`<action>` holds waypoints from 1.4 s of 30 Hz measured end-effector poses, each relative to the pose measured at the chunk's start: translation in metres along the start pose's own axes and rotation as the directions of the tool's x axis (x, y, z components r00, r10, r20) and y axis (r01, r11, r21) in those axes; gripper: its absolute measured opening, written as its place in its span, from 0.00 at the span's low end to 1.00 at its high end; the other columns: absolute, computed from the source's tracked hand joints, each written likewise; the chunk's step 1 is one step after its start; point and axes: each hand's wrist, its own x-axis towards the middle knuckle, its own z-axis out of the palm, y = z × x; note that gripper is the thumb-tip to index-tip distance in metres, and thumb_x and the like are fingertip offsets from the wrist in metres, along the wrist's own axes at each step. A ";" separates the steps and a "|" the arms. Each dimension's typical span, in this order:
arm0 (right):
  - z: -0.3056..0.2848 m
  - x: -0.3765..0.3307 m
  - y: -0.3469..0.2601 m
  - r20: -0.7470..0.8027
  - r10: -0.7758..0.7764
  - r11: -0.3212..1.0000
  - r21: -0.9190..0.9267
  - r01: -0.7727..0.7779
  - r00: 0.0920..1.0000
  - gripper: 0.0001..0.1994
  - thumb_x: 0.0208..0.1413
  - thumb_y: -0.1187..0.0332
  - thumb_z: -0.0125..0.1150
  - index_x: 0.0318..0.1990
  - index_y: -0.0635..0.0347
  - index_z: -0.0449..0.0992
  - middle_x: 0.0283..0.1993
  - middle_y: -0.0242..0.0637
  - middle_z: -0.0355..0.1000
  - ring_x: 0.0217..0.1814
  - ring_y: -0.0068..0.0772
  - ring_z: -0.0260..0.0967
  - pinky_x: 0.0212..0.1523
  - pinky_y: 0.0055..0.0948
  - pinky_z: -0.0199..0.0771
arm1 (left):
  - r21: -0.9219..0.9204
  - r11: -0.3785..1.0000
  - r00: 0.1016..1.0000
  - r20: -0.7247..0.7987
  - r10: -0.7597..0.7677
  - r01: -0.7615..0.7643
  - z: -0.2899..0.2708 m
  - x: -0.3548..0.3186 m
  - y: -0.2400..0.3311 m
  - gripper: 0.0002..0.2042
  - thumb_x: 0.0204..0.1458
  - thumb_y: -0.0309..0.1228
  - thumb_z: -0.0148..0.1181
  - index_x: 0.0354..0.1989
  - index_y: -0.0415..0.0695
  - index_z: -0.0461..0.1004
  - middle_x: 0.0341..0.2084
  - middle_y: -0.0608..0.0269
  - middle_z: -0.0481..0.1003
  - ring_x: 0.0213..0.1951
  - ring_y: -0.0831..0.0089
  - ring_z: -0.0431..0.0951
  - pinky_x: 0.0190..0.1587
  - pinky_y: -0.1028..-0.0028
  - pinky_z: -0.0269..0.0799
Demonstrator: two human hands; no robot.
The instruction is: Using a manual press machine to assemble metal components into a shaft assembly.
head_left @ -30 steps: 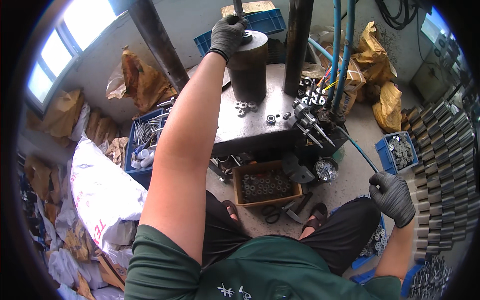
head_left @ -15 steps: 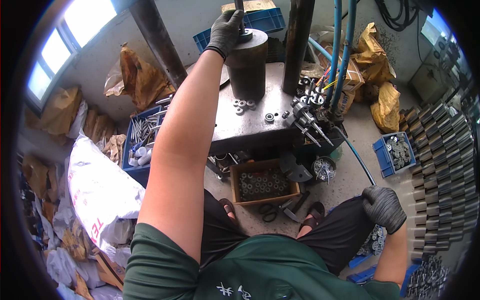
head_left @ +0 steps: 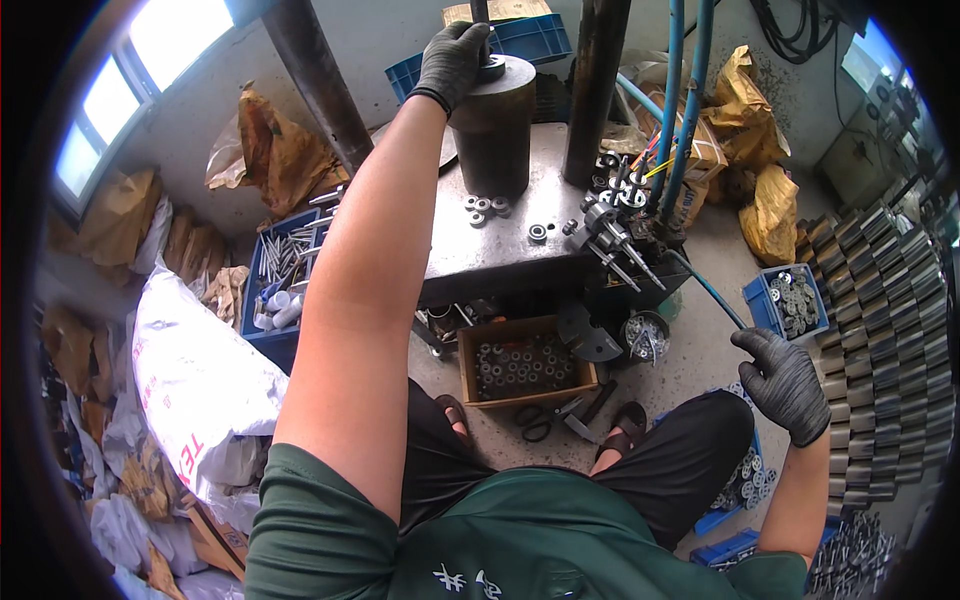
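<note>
My left hand, in a dark grey glove, is closed round an upright metal rod above a thick steel cylinder. A dark ring sits on the cylinder's top, right beside my fingers. The cylinder stands on a metal press table. Several small bearings lie at its foot, and a single bearing lies farther right. My gloved right hand is above my right knee, its fingers curled at the end of a thin blue-green lever; the glove partly hides the grip.
Steel posts and blue hoses rise from the table. Below stand a wooden box of ring parts and scissors. Blue bins and stacked metal tubes are at right; a white sack at left.
My right hand has risen and shifted slightly right, off my thigh, and the lever's end has swung up with it. My left hand stays at the rod.
</note>
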 end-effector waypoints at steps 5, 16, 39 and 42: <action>0.003 -0.003 0.014 0.120 -0.029 0.995 -0.087 0.040 0.992 0.15 0.51 0.70 0.59 0.47 0.63 0.80 0.43 0.51 0.78 0.44 0.54 0.78 0.47 0.44 0.79 | 0.054 0.998 1.000 -0.014 0.013 -0.012 0.002 0.002 -0.001 0.18 0.59 0.43 0.61 0.44 0.38 0.81 0.29 0.62 0.80 0.32 0.76 0.78 0.41 0.73 0.75; 0.004 0.000 0.008 0.068 0.048 0.998 0.036 -0.050 0.997 0.13 0.54 0.69 0.59 0.45 0.64 0.81 0.41 0.53 0.79 0.45 0.52 0.79 0.48 0.42 0.79 | -0.003 1.000 1.000 -0.003 0.005 -0.005 -0.004 0.008 -0.009 0.17 0.57 0.42 0.61 0.43 0.39 0.81 0.28 0.62 0.80 0.31 0.75 0.78 0.41 0.73 0.75; -0.117 0.218 0.028 -0.717 -0.148 0.962 -0.265 -0.071 0.681 0.18 0.61 0.56 0.60 0.51 0.60 0.80 0.46 0.50 0.80 0.46 0.47 0.80 0.49 0.39 0.78 | -0.255 0.962 0.981 0.184 -0.053 0.100 0.002 0.010 -0.006 0.12 0.65 0.35 0.57 0.51 0.41 0.74 0.35 0.64 0.76 0.38 0.76 0.77 0.44 0.75 0.79; -0.119 0.221 0.028 -0.686 -0.054 0.946 -0.268 -0.183 0.725 0.19 0.60 0.54 0.59 0.51 0.58 0.81 0.46 0.50 0.80 0.47 0.51 0.79 0.51 0.43 0.77 | -0.222 0.973 0.984 0.177 -0.013 0.053 0.003 0.006 0.003 0.12 0.64 0.34 0.58 0.51 0.41 0.75 0.34 0.65 0.76 0.38 0.76 0.76 0.44 0.75 0.78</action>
